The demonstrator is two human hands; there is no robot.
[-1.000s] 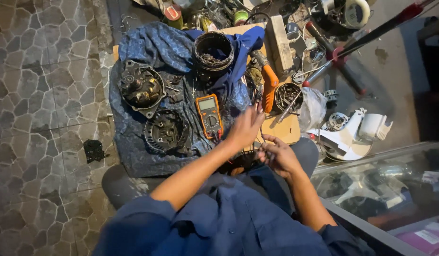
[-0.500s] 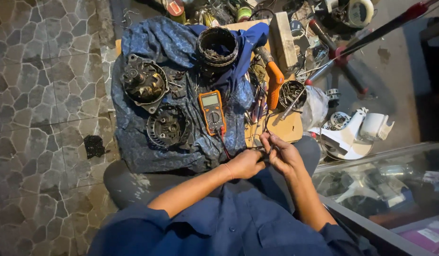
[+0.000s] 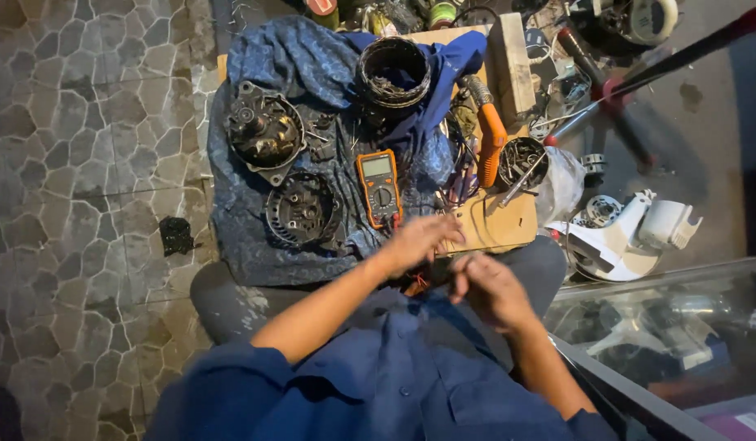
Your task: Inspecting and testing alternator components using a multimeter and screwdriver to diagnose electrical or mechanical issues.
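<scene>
Stone paving (image 3: 75, 163) in grey irregular slabs fills the ground to the left of the blue cloth (image 3: 312, 73), which is the largest thing in the work area and lies spread over a wooden board (image 3: 496, 229). On the cloth, at its far edge, stands a dark ring-shaped stator housing (image 3: 394, 72). Toward the cloth's left side sits a black alternator end casing (image 3: 263, 131), and just nearer than that lies a round black finned cover (image 3: 303, 208). Off the cloth's right side, a white plastic appliance body (image 3: 631, 233) lies on the floor, well apart from the cloth, with a glass case (image 3: 680, 327) nearer than it. An orange-handled tool (image 3: 490, 143) lies along the cloth's right edge, and a small round metal part (image 3: 521, 159) rests just beyond it on the board. Near the middle of the cloth's near half lies an orange multimeter (image 3: 379, 186), face up, its leads trailing toward the person.

The left hand (image 3: 419, 241) hovers at the cloth's near edge, just beside the multimeter's lower end, fingers loosely curled and blurred; I cannot tell whether its grip is closed on anything. The right hand (image 3: 490, 287) is nearer the person than the cloth, over the lap, fingers bent inward; its grip is likewise too blurred to judge. A bit of red wire (image 3: 416, 282) shows between the two hands.
</scene>
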